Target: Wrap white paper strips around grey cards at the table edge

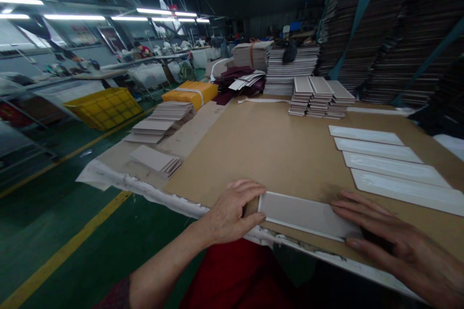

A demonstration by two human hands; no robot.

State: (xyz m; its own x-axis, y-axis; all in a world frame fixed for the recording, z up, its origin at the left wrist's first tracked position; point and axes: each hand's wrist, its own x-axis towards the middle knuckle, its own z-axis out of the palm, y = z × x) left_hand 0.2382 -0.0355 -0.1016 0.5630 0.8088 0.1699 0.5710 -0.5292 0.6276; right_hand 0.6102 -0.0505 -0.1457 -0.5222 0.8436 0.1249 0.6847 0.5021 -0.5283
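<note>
A narrow grey rectangular panel with white borders (304,212) lies flat near the front edge of the brown-topped table (246,140). My left hand (235,210) closes around its left end, fingers at the far corner and thumb at the near one. At the right end, my right hand (387,236) spans the panel, with fingers along the far edge and the thumb at the near edge. Its right end is partly hidden by that hand. Beyond my right hand lie several long pale strips with a glossy sheen (402,186), staggered in a row.
Neat stacks of grey panels (321,96) stand at the back right. Loose grey boards (163,120) and a smaller pile (155,160) lie on the left. Behind them are a yellow bundle (192,92) and dark red pieces (235,77). A yellow crate (103,108) stands on the floor.
</note>
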